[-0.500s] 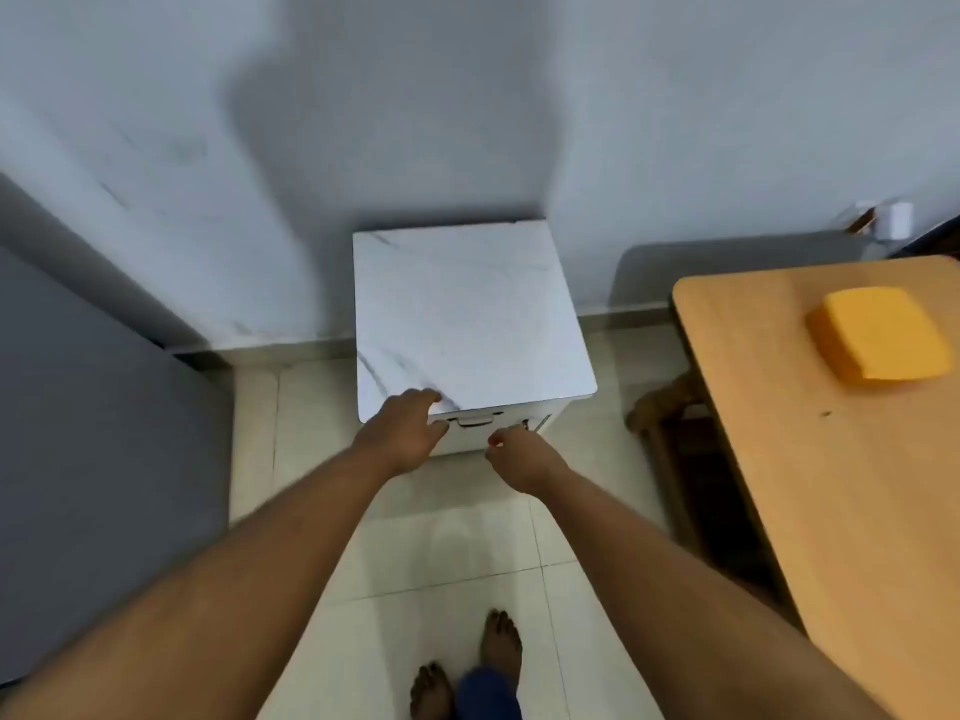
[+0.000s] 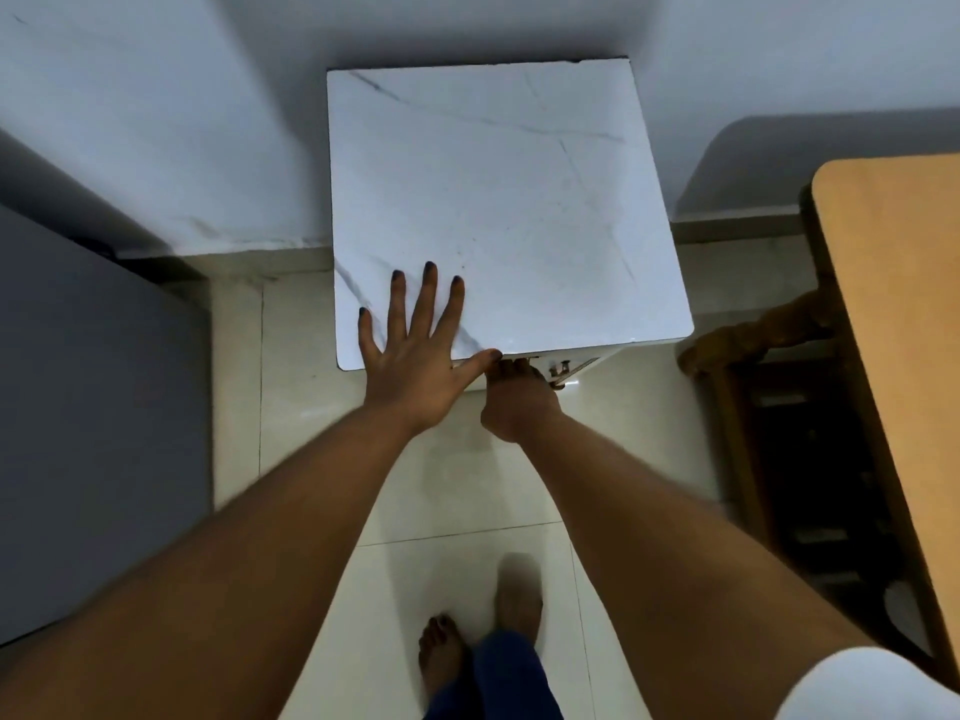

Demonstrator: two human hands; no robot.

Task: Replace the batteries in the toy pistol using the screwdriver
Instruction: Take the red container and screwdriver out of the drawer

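At far left stands a grey panel (image 2: 98,418), its nature unclear, rising from the pale tiled floor (image 2: 306,407) beside a whitish wall (image 2: 156,122). Centre: a small white cabinet (image 2: 498,200) with a marble-patterned top stands against the wall. The left hand (image 2: 415,356) lies flat on the near left part of the cabinet top, fingers (image 2: 428,298) straight and spread, dark-nailed, thumb stretched rightward along the front edge; it holds nothing. Just to its right, the right hand (image 2: 514,397) reaches below the front edge of the top, its fingers tucked under the overhang at the cabinet's front face; whether they curl round anything cannot be told, since the fingertips are hidden. The left thumb tip and the right hand's knuckles nearly meet. A small metal fitting (image 2: 561,368) shows on the cabinet front, just right of the right hand. Below, between the forearms, two bare feet (image 2: 441,652) stand on the tiles, with a dark blue trouser leg (image 2: 498,672) beside them. At right, a dark carved wooden chair (image 2: 779,407) sits under the edge of a light wooden table (image 2: 893,304). A white sleeve (image 2: 872,688) shows at the lower right corner. The toy pistol, the batteries and the screwdriver appear nowhere in this view; their position cannot be told.
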